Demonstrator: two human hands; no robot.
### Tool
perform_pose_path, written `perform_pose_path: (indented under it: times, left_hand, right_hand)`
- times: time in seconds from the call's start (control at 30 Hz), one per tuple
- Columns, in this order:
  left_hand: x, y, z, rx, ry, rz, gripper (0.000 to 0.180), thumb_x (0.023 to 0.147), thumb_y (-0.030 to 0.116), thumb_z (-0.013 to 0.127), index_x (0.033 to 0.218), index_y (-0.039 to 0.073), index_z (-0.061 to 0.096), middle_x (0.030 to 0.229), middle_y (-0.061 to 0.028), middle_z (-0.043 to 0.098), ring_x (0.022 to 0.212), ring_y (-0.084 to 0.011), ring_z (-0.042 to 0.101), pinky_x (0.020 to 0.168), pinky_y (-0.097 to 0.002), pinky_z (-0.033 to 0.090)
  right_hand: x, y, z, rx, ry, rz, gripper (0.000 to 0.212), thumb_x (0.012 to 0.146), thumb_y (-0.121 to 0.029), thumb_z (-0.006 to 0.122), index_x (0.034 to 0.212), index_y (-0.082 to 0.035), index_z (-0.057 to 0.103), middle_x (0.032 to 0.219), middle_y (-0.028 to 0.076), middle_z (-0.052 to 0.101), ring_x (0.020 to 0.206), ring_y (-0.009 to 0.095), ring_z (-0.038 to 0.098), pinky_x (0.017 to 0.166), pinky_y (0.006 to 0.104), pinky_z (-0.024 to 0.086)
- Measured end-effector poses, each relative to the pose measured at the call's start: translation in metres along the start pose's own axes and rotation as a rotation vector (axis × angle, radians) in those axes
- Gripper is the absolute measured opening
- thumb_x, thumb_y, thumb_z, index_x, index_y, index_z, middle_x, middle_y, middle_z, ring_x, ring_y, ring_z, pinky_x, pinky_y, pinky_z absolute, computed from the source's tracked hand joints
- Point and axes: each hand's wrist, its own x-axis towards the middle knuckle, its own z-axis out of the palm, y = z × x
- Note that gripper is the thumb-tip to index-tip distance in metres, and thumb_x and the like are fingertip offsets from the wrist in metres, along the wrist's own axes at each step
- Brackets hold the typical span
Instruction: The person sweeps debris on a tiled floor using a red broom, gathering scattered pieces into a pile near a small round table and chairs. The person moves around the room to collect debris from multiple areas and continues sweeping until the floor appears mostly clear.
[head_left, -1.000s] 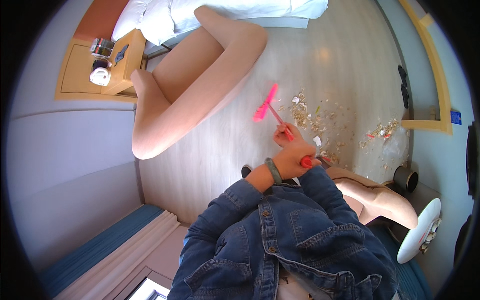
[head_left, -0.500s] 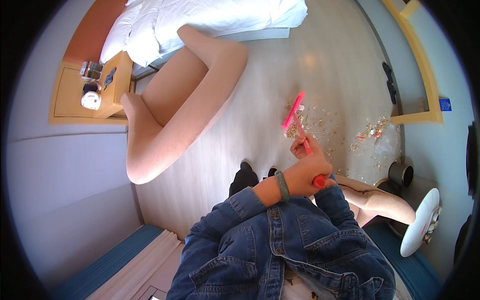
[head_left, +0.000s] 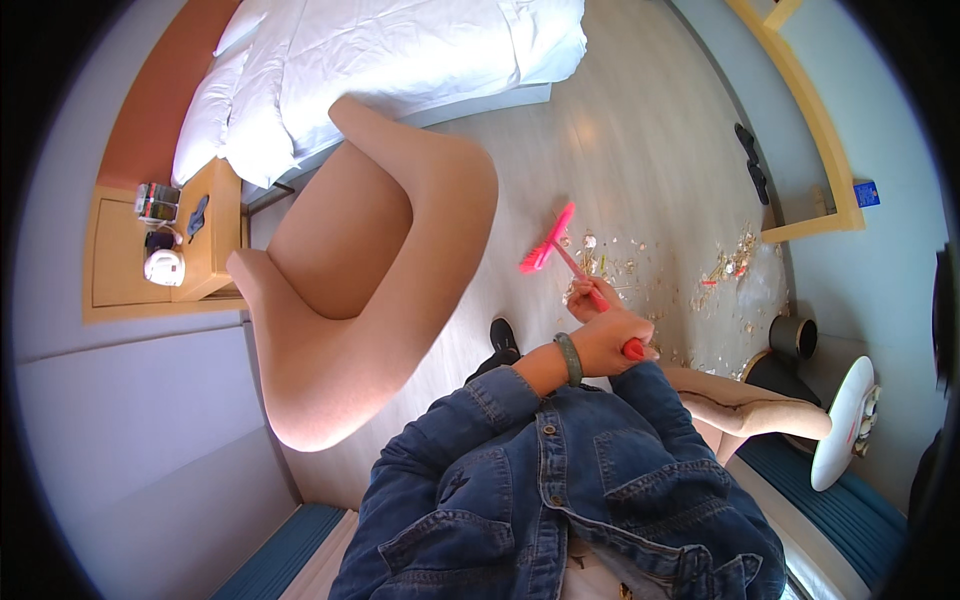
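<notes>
While I leaned over the pale floor [head_left: 640, 120], both my hands had hold of a pink broom [head_left: 547, 246]. My left fingers [head_left: 610, 337] were clamped around the upper end of its handle, whose red tip [head_left: 633, 349] poked out beside them, and a green bracelet [head_left: 569, 359] ringed that wrist. Further down the shaft, my right fingers [head_left: 590, 297] were curled closed on it too. The broom's head lay out ahead of them, slanting, its bristles toward the lower left; I could not tell whether they touched the floor. Just to its right was a scatter of small tan and white debris [head_left: 612, 264]. Another heap [head_left: 735, 262], with red bits in it, lay farther right, near a clear plastic bag [head_left: 764, 290], and below that bag was a dark round bin [head_left: 793, 337]. A big beige chair [head_left: 340, 240] was on my left, and a second beige chair [head_left: 770, 412] on my right, close to a round white worktop [head_left: 838, 435]. Beneath me, a black shoe [head_left: 504, 334] showed.
</notes>
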Motion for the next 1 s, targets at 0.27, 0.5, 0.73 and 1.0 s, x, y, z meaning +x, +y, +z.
perform_pose_path:
  times: [0.27,0.5,0.73,1.0]
  left_hand:
    - [0.021,-0.013,-0.039,-0.144,-0.103,0.087,0.032,0.078,0.016,0.074,0.069,0.005,0.046,0.069,-0.0126,0.051,0.067,-0.0331,0.051,0.060,-0.0395,0.039]
    - [0.039,0.013,-0.085,-0.109,-0.109,0.139,0.034,0.078,0.020,0.075,0.069,0.007,0.045,0.070,-0.0109,0.049,0.070,-0.0320,0.050,0.066,-0.0407,0.039]
    - [0.083,-0.010,-0.118,0.002,-0.122,0.025,0.031,0.079,0.020,0.073,0.070,0.006,0.047,0.072,-0.0117,0.052,0.072,-0.0322,0.053,0.067,-0.0407,0.040]
    - [0.174,-0.049,-0.117,-0.122,-0.101,0.047,0.032,0.080,0.021,0.073,0.071,0.006,0.046,0.072,-0.0126,0.051,0.072,-0.0330,0.053,0.065,-0.0418,0.040]
  right_hand:
    - [0.031,-0.043,0.033,-0.116,0.192,-0.011,0.008,0.093,-0.008,0.053,0.090,-0.001,0.049,0.079,0.004,0.052,0.068,0.014,0.052,0.071,0.0307,0.046]
    - [0.056,-0.029,0.076,0.067,0.251,0.068,0.010,0.091,-0.010,0.056,0.086,-0.004,0.048,0.065,0.002,0.052,0.060,0.013,0.053,0.062,0.0268,0.046]
    - [0.134,-0.024,0.084,0.133,0.318,0.273,0.006,0.091,-0.006,0.052,0.086,-0.006,0.048,0.067,0.002,0.052,0.061,0.013,0.054,0.063,0.0283,0.046]
    - [0.157,-0.134,0.094,0.120,0.470,0.334,0.011,0.090,-0.009,0.059,0.086,-0.002,0.052,0.063,-0.001,0.054,0.058,0.011,0.055,0.063,0.0263,0.047]
